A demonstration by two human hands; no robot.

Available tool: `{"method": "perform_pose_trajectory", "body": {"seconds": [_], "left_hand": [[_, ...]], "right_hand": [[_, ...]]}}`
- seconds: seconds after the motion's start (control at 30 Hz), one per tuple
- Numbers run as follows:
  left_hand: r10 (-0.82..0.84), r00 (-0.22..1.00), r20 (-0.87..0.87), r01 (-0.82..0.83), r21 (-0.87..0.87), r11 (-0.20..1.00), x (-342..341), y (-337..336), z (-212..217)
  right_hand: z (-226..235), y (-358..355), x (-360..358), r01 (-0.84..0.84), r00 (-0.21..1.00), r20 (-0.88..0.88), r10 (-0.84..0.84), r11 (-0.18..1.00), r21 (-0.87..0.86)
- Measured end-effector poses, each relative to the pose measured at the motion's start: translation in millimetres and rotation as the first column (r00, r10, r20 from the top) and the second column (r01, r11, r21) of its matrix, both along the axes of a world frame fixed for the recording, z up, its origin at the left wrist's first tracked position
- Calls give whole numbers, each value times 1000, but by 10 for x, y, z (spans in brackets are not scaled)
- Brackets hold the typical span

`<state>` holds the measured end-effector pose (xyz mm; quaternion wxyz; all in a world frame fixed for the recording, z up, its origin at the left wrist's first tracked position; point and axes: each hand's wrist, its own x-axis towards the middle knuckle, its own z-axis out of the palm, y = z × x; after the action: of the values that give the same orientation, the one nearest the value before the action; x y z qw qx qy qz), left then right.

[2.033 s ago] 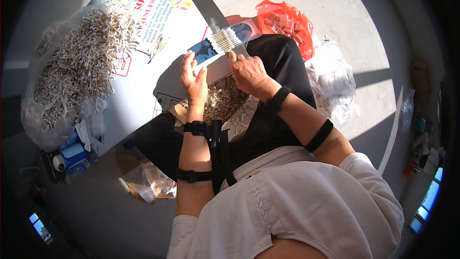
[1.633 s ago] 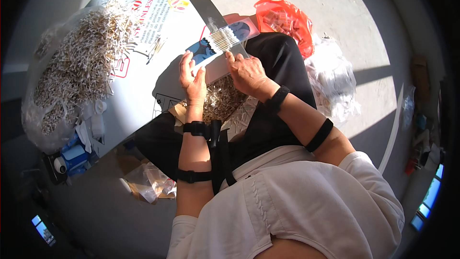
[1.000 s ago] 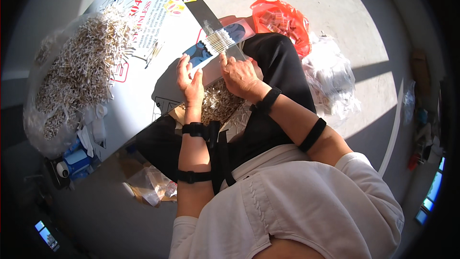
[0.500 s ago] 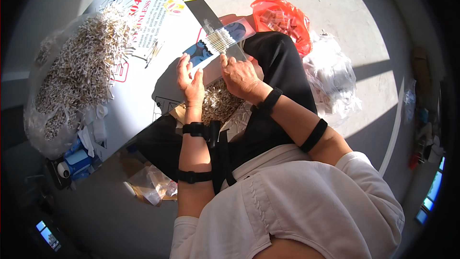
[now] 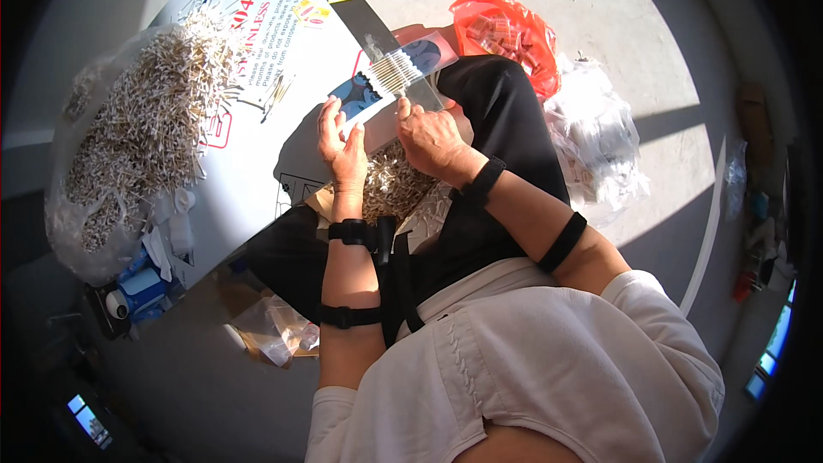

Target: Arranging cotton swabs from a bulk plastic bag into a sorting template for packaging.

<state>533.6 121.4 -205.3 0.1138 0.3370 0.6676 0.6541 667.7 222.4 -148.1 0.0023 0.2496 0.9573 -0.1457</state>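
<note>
A row of cotton swabs (image 5: 392,74) lies side by side across a blue printed card or packet (image 5: 357,94) at the table's edge. Clear plastic (image 5: 426,95) extends from the swabs toward my right hand (image 5: 431,135). That hand is closed at the plastic's near edge, its index finger reaching to the swab ends. My left hand (image 5: 343,144) rests on its side by the blue packet, thumb and fingers apart, with nothing in it. Below both hands, more loose swabs (image 5: 390,178) fill a box on my lap, partly hidden by my wrists.
A big clear bag (image 5: 64,206) spilling a heap of swabs (image 5: 150,111) covers the table's left side. Small yellow boxes (image 5: 314,7) sit at the far edge. A red bag (image 5: 506,39) of packets and a white plastic bag (image 5: 596,133) are on the right. A blue item (image 5: 141,290) lies at left.
My right index finger shifts slightly at the swab ends. My left hand stays nearly in place, and the swabs remain in their row.
</note>
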Motion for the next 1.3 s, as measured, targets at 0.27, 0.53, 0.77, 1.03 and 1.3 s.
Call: {"method": "perform_pose_trajectory", "body": {"seconds": [0.27,0.53,0.77,1.03,1.3], "left_hand": [[-4,1000,10,4,-9,1000,2,-6,19],[-3,1000,-14,3,-24,1000,7,-7,36],[1,1000,2,0,-27,1000,15,-7,42],[-1,1000,-19,1,-1,1000,4,-7,22],[2,1000,7,-2,-19,1000,25,3,56]], "right_hand": [[48,12,5,57,997,-43,-62,992,-108],[38,24,2,50,998,-18,-52,993,-104],[56,54,27,37,999,-36,-40,995,-94],[83,6,58,-14,998,64,18,998,-69],[116,81,62,34,998,63,-28,995,-92]]}}
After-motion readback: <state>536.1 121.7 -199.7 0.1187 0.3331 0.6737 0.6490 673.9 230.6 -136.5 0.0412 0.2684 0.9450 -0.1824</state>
